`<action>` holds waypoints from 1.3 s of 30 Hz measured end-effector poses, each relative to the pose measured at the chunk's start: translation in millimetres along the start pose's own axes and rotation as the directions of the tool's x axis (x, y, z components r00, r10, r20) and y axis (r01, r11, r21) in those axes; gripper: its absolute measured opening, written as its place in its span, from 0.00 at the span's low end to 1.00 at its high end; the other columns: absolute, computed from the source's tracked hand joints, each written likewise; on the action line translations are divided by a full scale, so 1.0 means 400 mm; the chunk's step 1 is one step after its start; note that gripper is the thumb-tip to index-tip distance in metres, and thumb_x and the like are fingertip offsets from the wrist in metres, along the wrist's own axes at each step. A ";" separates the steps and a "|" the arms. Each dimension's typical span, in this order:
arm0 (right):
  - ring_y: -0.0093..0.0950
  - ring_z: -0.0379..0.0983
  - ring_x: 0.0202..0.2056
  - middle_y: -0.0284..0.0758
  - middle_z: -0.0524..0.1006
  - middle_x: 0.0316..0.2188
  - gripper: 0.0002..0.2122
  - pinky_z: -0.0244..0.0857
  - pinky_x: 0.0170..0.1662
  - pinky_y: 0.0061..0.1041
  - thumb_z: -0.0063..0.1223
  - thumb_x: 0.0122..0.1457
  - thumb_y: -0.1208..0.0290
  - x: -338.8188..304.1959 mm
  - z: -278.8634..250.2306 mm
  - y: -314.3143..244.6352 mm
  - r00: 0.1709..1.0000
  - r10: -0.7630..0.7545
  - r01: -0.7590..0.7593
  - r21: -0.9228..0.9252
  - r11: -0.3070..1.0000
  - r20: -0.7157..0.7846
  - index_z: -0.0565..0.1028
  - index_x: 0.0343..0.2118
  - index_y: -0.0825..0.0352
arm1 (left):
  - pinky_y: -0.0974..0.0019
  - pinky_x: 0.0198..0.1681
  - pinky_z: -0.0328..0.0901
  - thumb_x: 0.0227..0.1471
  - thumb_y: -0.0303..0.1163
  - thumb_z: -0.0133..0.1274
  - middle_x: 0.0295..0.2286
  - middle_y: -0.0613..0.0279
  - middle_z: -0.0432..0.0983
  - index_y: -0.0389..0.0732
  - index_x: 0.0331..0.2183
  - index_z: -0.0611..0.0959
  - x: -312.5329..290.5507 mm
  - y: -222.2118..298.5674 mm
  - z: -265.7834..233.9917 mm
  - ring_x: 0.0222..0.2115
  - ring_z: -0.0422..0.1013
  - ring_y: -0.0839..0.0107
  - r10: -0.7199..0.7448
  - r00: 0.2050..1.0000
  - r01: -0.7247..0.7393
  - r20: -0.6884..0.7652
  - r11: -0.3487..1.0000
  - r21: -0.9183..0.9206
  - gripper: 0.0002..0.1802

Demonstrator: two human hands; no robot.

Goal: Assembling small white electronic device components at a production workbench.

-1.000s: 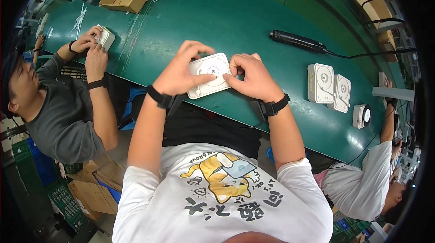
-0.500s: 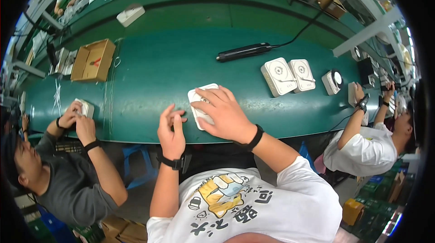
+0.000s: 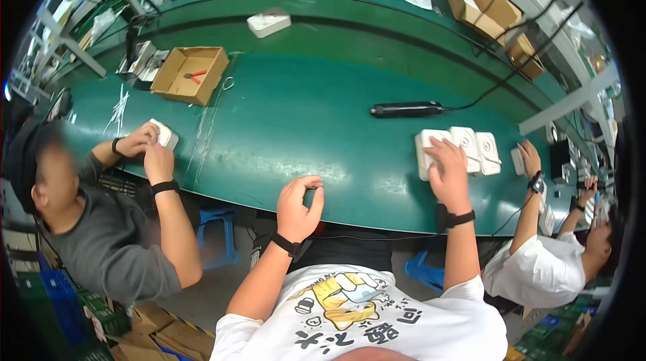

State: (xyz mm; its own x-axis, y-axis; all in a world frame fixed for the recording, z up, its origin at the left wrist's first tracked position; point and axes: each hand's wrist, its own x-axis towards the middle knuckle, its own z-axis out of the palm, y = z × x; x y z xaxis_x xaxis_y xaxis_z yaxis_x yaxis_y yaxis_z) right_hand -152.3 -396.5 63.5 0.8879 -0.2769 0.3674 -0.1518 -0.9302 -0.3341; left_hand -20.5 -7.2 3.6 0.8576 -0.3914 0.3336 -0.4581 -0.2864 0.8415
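Note:
My right hand [image 3: 449, 171] lies over a white, rounded, box-shaped device [image 3: 424, 157], fingers bent across its top and thumb beside it. This device is the leftmost of a row, close against two like ones, a middle device [image 3: 465, 137] and a right device [image 3: 487, 154]. Round prints and an arm-like part, like a small record player, show on their tops. My left hand [image 3: 301, 207] hovers at the near table edge, fingers curved and thumb apart, with nothing visible in it.
A black corded hand tool [image 3: 407, 110] lies beyond the row. An open cardboard box [image 3: 191, 75] with red-handled pliers sits far left. Another white device [image 3: 268, 24] is at the back. Co-workers' hands handle white devices at left [image 3: 163, 135] and right [image 3: 519, 161].
My right hand has carried the white device from in front of me rightward to the row. My left hand is now alone near the edge. The view has shifted too.

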 end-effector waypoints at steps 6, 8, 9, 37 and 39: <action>0.39 0.84 0.55 0.40 0.89 0.51 0.11 0.74 0.65 0.43 0.60 0.65 0.81 0.059 0.078 -0.133 0.988 -0.055 0.087 0.223 0.971 -0.144 0.86 0.47 0.63 | 0.51 0.58 0.77 0.61 0.25 0.69 0.48 0.55 0.91 0.41 0.49 0.90 -0.001 -0.006 0.001 0.49 0.85 0.50 0.080 0.997 -0.079 0.001 0.981 0.175 0.14; 0.25 0.83 0.44 0.32 0.86 0.43 0.07 0.77 0.52 0.30 0.58 0.68 0.83 0.059 0.130 -0.225 0.920 0.012 -0.291 0.661 0.692 0.392 0.84 0.44 0.65 | 0.48 0.59 0.75 0.59 0.27 0.69 0.52 0.54 0.89 0.42 0.49 0.90 -0.004 0.013 0.018 0.53 0.84 0.49 0.123 0.992 -0.111 -0.027 0.956 0.272 0.16; 0.21 0.81 0.41 0.30 0.86 0.42 0.06 0.75 0.47 0.26 0.57 0.70 0.83 0.063 0.168 -0.265 0.868 -0.110 -0.364 0.772 0.521 0.484 0.84 0.43 0.66 | 0.46 0.59 0.75 0.57 0.28 0.69 0.54 0.54 0.88 0.42 0.49 0.89 -0.005 0.023 0.027 0.54 0.83 0.49 0.144 0.989 -0.125 -0.036 0.938 0.324 0.16; 0.22 0.59 0.28 0.32 0.70 0.31 0.09 0.56 0.30 0.24 0.48 0.60 0.87 0.189 0.325 -0.318 0.795 -0.360 -0.594 0.750 -0.292 0.489 0.67 0.34 0.62 | 0.40 0.77 0.66 0.56 0.34 0.67 0.65 0.56 0.85 0.45 0.53 0.92 -0.001 0.028 0.040 0.71 0.76 0.52 0.154 0.988 -0.139 0.004 0.880 0.454 0.22; 0.22 0.59 0.28 0.32 0.70 0.31 0.09 0.57 0.30 0.24 0.48 0.60 0.87 0.192 0.325 -0.323 0.786 -0.400 -0.597 0.747 -0.292 0.471 0.67 0.34 0.62 | 0.40 0.76 0.67 0.56 0.33 0.67 0.65 0.56 0.85 0.46 0.52 0.92 -0.008 0.025 0.039 0.70 0.77 0.52 0.164 0.986 -0.133 -0.021 0.864 0.485 0.21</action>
State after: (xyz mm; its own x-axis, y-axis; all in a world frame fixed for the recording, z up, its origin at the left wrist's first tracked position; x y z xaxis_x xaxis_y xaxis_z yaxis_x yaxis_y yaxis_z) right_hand -8.1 -266.4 22.1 0.9634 0.2679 0.0137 -0.1607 0.6172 -0.7702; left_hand -31.4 -22.4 4.5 0.7757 -0.4146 0.4758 -0.6236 -0.6198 0.4764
